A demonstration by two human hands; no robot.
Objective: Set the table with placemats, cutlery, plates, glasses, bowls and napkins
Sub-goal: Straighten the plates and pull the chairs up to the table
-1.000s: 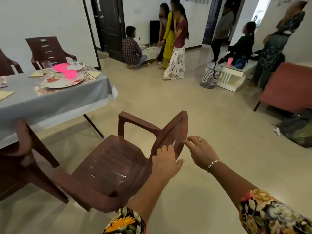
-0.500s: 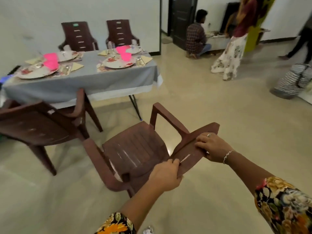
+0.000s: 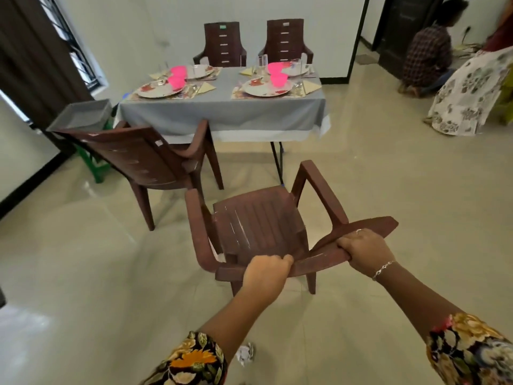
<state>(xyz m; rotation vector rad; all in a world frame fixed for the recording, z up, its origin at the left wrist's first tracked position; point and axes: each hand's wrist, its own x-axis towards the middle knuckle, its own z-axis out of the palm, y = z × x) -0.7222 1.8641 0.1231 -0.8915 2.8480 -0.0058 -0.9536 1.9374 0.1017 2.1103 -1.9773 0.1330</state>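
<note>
Plates [image 3: 159,90], pink bowls [image 3: 278,79], glasses [image 3: 262,63] and napkins [image 3: 206,87] sit on placemats [image 3: 238,95] on the grey-clothed worktop [image 3: 222,115], four places as far as I can make out. Half a second ago that worktop stood off to the left; now it lies straight ahead, and the brown chair [image 3: 258,220] has swung round to face it. The left hand [image 3: 266,275] and right hand [image 3: 362,251] both grip its backrest, fingers [image 3: 279,258] curled over the top edge. A second chair [image 3: 144,159] stands just left.
</note>
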